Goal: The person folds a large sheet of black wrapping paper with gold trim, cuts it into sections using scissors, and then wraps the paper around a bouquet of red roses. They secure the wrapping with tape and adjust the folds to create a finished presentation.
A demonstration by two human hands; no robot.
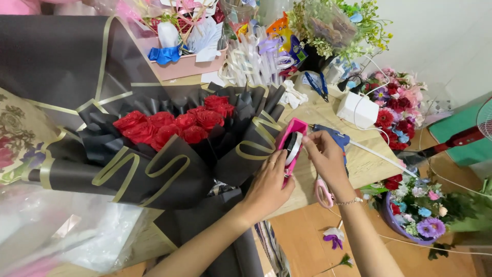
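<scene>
Pink dispenser: pink plastic tape dispenser with a roll of clear tape [291,144] stands on the pale wooden tabletop [366,166], at the right edge of the bouquet.
Left hand: left hand [267,185] lies against the dispenser's near side, fingers curled loosely around its base, steadying it.
Right hand: right hand [325,156], just right of the dispenser, fingertips pressed together pinching at the tape roll's edge; thin bracelet at the wrist.
Bouquet: red roses wrapped in black paper with gold trim [171,136] lie touching the dispenser on the left, filling the middle of the table.
Close by: blue glue gun [332,136] behind the right hand; pink-handled scissors [323,192] under that wrist, at the table's edge.
Further off: white box-shaped adapter with cable [357,109], blue pliers [318,84], white ribbon loops [253,61], pink box of supplies [187,64].
Room: wooden floor [302,241] below, purple basket of mixed flowers [417,210] to the right, white wall [441,36] behind.
</scene>
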